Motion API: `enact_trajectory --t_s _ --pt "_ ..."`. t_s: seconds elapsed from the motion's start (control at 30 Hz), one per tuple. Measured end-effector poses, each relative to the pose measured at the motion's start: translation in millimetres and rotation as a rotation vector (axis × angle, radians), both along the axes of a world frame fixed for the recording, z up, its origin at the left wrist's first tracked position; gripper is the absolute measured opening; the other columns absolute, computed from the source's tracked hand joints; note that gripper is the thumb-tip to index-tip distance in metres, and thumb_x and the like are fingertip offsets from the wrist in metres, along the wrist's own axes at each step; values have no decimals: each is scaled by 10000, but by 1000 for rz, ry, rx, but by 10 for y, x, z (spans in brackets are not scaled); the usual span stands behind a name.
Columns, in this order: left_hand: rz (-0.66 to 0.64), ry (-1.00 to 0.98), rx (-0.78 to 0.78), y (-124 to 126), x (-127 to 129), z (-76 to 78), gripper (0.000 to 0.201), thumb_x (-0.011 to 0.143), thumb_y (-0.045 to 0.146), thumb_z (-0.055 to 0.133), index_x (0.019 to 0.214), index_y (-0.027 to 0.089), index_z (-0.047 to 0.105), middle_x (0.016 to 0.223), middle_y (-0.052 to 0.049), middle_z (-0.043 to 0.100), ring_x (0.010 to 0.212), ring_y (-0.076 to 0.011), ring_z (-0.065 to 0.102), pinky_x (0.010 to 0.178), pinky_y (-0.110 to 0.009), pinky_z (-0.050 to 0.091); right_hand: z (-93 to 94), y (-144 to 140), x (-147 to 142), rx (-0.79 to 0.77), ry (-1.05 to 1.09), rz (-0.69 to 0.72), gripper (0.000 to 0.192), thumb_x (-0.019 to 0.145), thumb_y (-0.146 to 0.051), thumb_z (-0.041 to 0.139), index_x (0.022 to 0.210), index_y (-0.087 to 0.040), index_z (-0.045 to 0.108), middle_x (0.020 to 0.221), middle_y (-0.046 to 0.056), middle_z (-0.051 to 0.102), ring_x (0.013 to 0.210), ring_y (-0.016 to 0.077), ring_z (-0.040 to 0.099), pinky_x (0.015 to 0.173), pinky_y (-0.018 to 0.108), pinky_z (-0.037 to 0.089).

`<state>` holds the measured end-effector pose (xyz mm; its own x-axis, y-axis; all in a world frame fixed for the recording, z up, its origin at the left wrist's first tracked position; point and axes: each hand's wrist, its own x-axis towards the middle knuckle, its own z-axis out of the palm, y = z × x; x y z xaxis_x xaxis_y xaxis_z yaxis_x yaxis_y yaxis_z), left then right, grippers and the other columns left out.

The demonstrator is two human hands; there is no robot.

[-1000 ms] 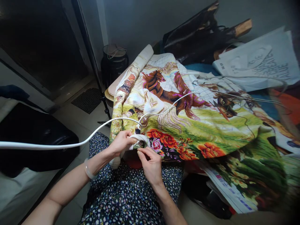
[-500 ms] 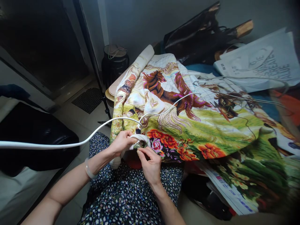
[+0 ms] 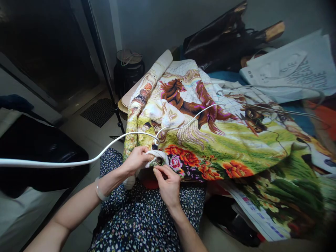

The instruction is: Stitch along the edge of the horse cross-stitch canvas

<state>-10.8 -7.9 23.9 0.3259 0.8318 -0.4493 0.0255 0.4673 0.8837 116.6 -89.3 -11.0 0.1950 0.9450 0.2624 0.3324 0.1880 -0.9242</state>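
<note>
A large cross-stitch cloth (image 3: 189, 108) with brown horses, green grass and orange flowers lies over my lap, its left side wound into a roll (image 3: 141, 96). My left hand (image 3: 138, 160) pinches the folded near edge of the cloth (image 3: 155, 154) between thumb and fingers. Just below that fold, my right hand (image 3: 167, 182) is closed in a pinch at the fabric's underside edge. Whatever its fingertips hold is too small to make out. A white cable (image 3: 105, 148) crosses from the left and curls just above my hands.
Dark bags (image 3: 215, 38) and a white paper bag (image 3: 291, 66) lie behind the cloth. At the left are a black stand pole (image 3: 103, 66), a black seat (image 3: 42, 154) and a floor grate (image 3: 97, 112). Printed paper (image 3: 258, 213) hangs below the cloth at right.
</note>
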Motion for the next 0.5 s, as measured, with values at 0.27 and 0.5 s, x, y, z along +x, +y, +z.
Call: enact_trajectory --t_s 0.27,0.5 --pt "-1 7 4 1 2 -7 364 590 329 686 721 116 422 561 21 451 481 -55 375 454 -182 239 -28 15 -38 1 28 -35 103 844 -189 574 806 -142 658 715 9 558 632 73 513 572 190 419" --pt "10 5 3 3 9 -24 380 594 347 684 732 122 412 565 24 448 485 -62 385 459 -187 244 -99 25 -65 -82 144 -32 179 852 -260 564 803 -112 652 711 43 539 623 100 519 546 212 422"
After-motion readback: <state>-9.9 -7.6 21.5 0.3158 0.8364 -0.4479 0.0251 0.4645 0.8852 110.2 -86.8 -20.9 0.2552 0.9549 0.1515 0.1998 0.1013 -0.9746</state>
